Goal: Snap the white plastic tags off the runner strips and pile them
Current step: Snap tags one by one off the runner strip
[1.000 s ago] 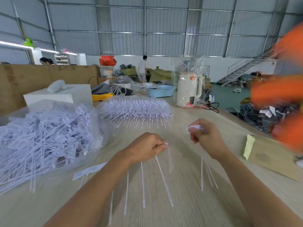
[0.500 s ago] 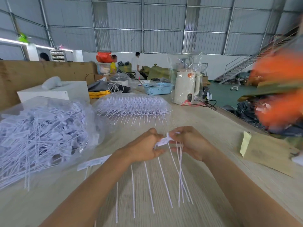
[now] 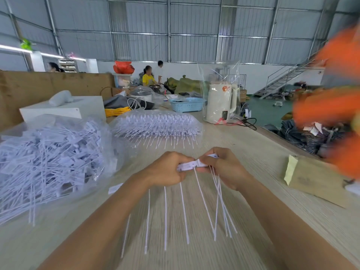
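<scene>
Desk (image 3: 253, 152): large heap of loose tags (image 3: 48, 158) on plastic at left, so much is done already. Behind the hands, a bagged stack of uncut runner strips (image 3: 155, 125) (plenty left, by my estimate). Left hand (image 3: 167, 168) grips the current strip (image 3: 190, 165) with curled fingers; right hand (image 3: 222, 167) pinches its end tag, several snapped tags dangling beneath.

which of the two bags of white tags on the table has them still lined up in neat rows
The far clear bag, next to the blue basket: its tags sit in orderly rows. The nearer bag on the left holds a loose, tangled heap.
</scene>
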